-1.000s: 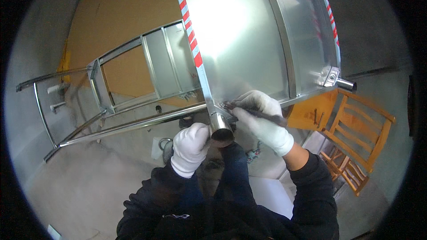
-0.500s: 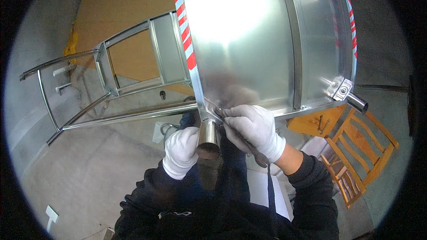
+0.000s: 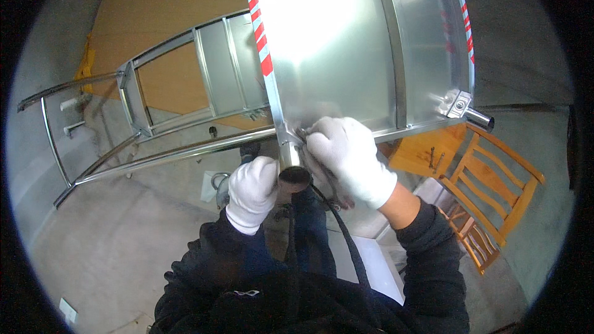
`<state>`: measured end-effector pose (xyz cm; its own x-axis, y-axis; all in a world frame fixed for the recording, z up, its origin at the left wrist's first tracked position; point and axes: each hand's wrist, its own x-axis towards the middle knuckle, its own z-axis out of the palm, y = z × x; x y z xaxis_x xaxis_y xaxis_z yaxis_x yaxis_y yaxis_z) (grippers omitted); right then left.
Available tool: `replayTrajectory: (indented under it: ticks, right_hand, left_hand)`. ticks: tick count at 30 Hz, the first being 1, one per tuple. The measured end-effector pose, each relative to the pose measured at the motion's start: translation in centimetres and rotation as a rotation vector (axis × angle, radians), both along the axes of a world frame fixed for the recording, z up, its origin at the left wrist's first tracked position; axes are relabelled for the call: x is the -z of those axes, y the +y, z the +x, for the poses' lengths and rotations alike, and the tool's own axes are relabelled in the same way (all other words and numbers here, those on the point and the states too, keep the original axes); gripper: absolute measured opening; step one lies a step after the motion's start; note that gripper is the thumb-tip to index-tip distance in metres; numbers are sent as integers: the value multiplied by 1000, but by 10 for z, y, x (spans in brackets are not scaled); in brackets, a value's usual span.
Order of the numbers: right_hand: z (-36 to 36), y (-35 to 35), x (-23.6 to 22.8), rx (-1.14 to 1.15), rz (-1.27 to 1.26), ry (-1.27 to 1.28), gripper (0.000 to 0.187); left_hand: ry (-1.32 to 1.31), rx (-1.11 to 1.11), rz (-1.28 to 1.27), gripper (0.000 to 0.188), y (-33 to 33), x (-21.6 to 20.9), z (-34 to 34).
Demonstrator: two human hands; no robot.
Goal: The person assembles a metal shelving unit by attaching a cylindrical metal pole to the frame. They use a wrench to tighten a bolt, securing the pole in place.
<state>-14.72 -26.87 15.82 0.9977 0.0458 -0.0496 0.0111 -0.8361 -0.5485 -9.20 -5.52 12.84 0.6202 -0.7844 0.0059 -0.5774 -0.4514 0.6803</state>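
My right hand (image 3: 351, 162), in a white glove, is closed around a dark wrench (image 3: 336, 192) at the corner of a shiny metal panel (image 3: 346, 80). The wrench is partly hidden by the glove and blurred. Just left of it, a short round metal tube (image 3: 289, 156) points toward me from that corner, its open end facing down. My left hand (image 3: 252, 192), also gloved in white, is curled against the tube's left side. Its fingertips are hidden, so what they grip cannot be made out.
A long metal rail (image 3: 179, 153) and a ladder-like frame (image 3: 204, 74) reach left from the panel. A clamp with a tube stub (image 3: 460, 105) sits at the panel's far right corner. Wooden chairs (image 3: 495, 179) stand at right. Dark straps (image 3: 348, 235) hang before me.
My right hand has turned and risen slightly, swinging the wrench's lower end toward the tube. The dark straps now hang farther left. The whole view has shifted a little.
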Motion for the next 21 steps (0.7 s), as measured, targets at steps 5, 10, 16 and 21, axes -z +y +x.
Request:
replayTrajectory:
  ticks: [5,10,16,21]
  right_hand:
    - [17,-14,-4,-69,178,42,11]
    - [5,-4,2,-21,83,-63,14]
    - [-8,-3,19,-9,45,-142,14]
    - [-12,0,22,10,51,-155,14]
  left_hand:
    - [-31,-26,-60,18,0,6,-3]
    - [-59,-44,-43,19,-3,2,-6]
    - [49,-110,20,22,-4,-2,-14]
    - [111,-159,37,22,-5,-7,-24]
